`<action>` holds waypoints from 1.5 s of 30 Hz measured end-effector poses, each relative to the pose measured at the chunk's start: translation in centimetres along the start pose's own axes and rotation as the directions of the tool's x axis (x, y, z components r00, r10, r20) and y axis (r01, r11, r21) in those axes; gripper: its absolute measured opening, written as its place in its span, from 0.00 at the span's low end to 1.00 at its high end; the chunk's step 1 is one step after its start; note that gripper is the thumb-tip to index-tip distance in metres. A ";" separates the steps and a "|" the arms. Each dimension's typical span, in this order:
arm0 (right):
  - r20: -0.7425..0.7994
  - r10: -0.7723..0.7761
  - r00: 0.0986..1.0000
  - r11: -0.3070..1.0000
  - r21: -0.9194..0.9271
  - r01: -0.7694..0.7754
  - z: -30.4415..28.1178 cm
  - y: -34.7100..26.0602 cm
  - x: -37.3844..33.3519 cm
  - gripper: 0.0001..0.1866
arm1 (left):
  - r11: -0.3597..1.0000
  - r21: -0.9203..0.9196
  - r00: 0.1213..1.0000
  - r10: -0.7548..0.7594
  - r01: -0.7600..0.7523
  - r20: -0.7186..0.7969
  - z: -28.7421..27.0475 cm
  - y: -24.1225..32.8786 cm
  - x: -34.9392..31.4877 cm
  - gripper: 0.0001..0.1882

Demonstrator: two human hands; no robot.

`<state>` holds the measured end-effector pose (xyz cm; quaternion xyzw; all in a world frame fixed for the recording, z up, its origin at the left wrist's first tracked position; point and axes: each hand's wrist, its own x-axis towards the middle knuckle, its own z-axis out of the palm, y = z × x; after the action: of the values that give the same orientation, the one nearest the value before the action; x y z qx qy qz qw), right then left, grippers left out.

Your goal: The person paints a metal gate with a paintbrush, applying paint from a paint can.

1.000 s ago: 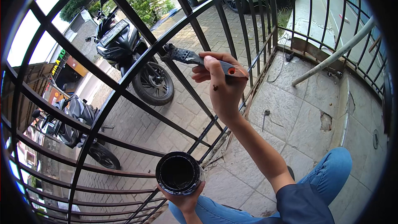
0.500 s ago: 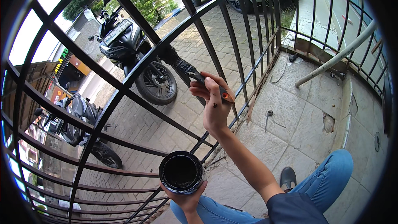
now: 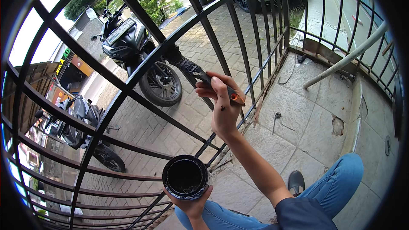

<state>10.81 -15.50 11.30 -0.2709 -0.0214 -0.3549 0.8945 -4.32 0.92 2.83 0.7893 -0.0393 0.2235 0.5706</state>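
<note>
Right hand (image 3: 223, 106) grips paintbrush (image 3: 200, 73) by handle; black-loaded bristles pressed on curved bar of iron gate (image 3: 140, 66). Left hand (image 3: 191, 202) cups open paint can (image 3: 185, 176) from below, held low beside gate's lower rails, above stone floor (image 3: 306, 119). Risk: overloaded bristles drip onto floor. Risk: can tips in one-handed hold, spilling paint onto jeans (image 3: 336, 183).

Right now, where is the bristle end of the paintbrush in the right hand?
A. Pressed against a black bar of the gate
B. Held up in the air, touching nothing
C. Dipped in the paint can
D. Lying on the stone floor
A: the right hand holds the paintbrush with its black bristles against a gate bar, while the left hand holds the paint can lower down, apart from it.
</note>
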 end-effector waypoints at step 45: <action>-0.201 0.096 0.975 0.877 -0.446 -0.178 -12.2 3.4 -4.7 0.09 | 1.000 -0.018 0.999 -0.005 0.005 0.035 -0.1 -0.1 -0.2 0.57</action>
<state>7.62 -16.58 -1.80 -0.4447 0.1603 -0.3076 0.8258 -4.54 0.97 2.69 0.7879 -0.0493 0.2077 0.5776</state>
